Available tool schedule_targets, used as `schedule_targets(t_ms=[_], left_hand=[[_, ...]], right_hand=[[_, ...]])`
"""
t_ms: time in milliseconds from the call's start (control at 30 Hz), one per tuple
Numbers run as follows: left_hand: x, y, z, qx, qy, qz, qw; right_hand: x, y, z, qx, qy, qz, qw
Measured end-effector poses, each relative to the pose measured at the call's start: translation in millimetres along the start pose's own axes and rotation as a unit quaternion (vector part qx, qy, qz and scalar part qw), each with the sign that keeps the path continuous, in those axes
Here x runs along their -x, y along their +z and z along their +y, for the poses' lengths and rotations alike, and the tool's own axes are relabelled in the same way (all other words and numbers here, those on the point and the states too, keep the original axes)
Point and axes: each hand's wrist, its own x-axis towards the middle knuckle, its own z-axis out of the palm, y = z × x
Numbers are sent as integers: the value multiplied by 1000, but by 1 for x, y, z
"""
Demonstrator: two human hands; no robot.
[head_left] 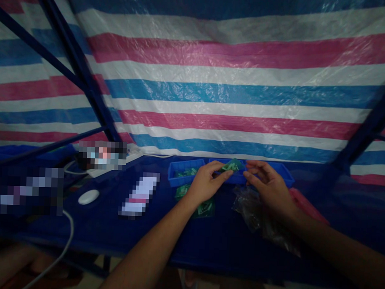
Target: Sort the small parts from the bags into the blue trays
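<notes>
My left hand (210,179) is closed on a small green plastic bag (232,165), pinched between thumb and fingers. Pale small contents show through the bag, too small to name. To its right, my right hand (268,183) hovers by the blue trays with its fingers bent and apart, and nothing visible between them. A blue tray (172,180) left of my hands contains more green bags (185,173). Behind my hands stands another blue tray (286,175), partly hidden. Several green bags (206,209) lie on the table beneath my left forearm.
Clear plastic bags (250,207) and a pink item (308,205) lie by my right forearm on the blue table (220,246). Leftward are a phone (140,195), a white oval object (88,197), a power strip (116,163) and a cable (69,237). A striped sheet (238,91) hangs behind.
</notes>
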Motion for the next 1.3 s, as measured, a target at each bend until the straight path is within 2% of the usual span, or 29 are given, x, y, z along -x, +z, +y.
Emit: schedule_targets(t_ms=[167, 233, 300, 433, 500, 667, 767, 867, 1033, 1200, 1300], left_hand=[[2, 8, -4, 179, -56, -50, 981], [2, 10, -6, 205, -59, -50, 976], [2, 9, -6, 188, -50, -38, 980], [-1, 3, -7, 137, -2, -11, 991], [-2, 1, -9, 123, -5, -4, 992], [-2, 1, -12, 77, -72, -11, 994], [0, 2, -6, 89, -67, -1, 994], [2, 3, 3, 122, -66, -27, 990], [6, 7, 5, 69, -85, -43, 993], [3, 0, -3, 39, -17, -11, 999], [2, -12, -1, -76, 44, 46, 995]], right_hand=[[0, 3, 3, -42, 41, -56, 997], [1, 3, 2, -33, 51, -54, 997], [2, 1, 0, -11, 31, -45, 998], [-1, -4, 0, 50, -74, -52, 995], [-1, -5, 2, 71, -97, -61, 991], [-1, -5, 7, 101, -63, -92, 989], [0, -5, 2, 92, -57, -113, 988], [1, -5, -4, 79, -76, -125, 986], [5, 0, -8, 10, -46, -176, 983], [8, 2, -4, -63, -6, -157, 986], [6, 0, -2, -14, 3, -146, 989]])
